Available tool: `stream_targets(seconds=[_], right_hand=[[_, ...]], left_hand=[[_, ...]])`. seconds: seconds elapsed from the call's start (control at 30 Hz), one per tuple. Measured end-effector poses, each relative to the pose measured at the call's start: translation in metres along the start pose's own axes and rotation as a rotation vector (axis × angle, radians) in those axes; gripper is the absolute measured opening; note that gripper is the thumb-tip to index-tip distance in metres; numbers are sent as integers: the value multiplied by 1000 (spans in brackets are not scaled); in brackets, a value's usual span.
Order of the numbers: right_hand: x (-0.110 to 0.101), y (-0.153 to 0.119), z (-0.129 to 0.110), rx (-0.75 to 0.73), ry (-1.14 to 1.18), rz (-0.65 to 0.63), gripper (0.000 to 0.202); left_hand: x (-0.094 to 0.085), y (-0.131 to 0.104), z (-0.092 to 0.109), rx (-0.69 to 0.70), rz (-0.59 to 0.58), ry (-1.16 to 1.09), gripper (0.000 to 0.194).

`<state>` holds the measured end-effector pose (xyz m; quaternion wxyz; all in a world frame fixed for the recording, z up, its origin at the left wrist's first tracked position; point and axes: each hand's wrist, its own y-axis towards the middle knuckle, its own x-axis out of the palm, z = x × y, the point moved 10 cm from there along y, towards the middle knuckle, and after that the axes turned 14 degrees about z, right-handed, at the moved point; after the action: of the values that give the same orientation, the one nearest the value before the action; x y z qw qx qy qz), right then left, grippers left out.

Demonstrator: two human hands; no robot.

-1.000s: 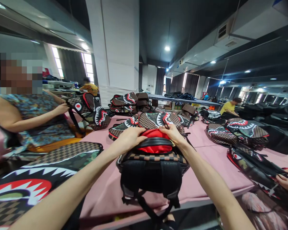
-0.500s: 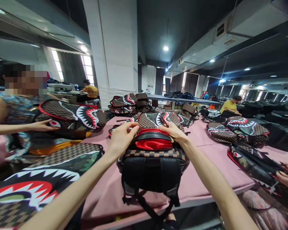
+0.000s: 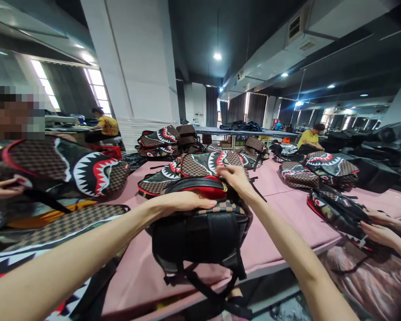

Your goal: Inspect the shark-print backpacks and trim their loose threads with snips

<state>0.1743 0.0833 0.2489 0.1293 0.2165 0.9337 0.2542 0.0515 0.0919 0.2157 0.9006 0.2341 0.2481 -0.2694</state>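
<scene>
The counter [image 3: 274, 223] has a pink, creased surface. At its near edge sits a backpack [image 3: 195, 240], its black straps [image 3: 204, 287] hanging past the side. Just behind lie shark-mouth bags [image 3: 194, 166]; two checkered bags [image 3: 297, 175] rest toward the right.

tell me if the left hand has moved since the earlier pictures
Yes: judged against the white pillar, the left hand has moved to the right and lower in view.
</scene>
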Motion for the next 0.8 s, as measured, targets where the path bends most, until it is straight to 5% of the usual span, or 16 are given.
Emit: stream_targets(seconds=[0.07, 0.17, 0.3, 0.43, 0.53, 0.67, 0.73, 0.8], right_hand=[[-44, -23, 1, 0, -14, 204, 37], [-60, -70, 14, 32, -201, 132, 36], [-32, -108, 45, 193, -10, 30, 28], [8, -112, 61, 226, 312, -19, 31], [15, -104, 63, 107, 149, -44, 23], [5, -91, 71, 57, 38, -19, 22], [2, -86, 78, 78, 14, -27, 26], [-1, -83, 84, 93, -9, -24, 30]], left_hand=[[13, -1, -1, -92, -102, -138, 44], [18, 5, 3, -156, -81, -231, 48], [27, 21, 5, -177, -65, -223, 49], [24, 29, 8, -65, -26, -184, 47], [0, 13, 8, -2, 94, 67, 40], [-71, -44, 12, 115, 598, 246, 42], [-90, -75, -21, -70, 761, 202, 49], [-75, -90, -65, -293, 683, 25, 58]])
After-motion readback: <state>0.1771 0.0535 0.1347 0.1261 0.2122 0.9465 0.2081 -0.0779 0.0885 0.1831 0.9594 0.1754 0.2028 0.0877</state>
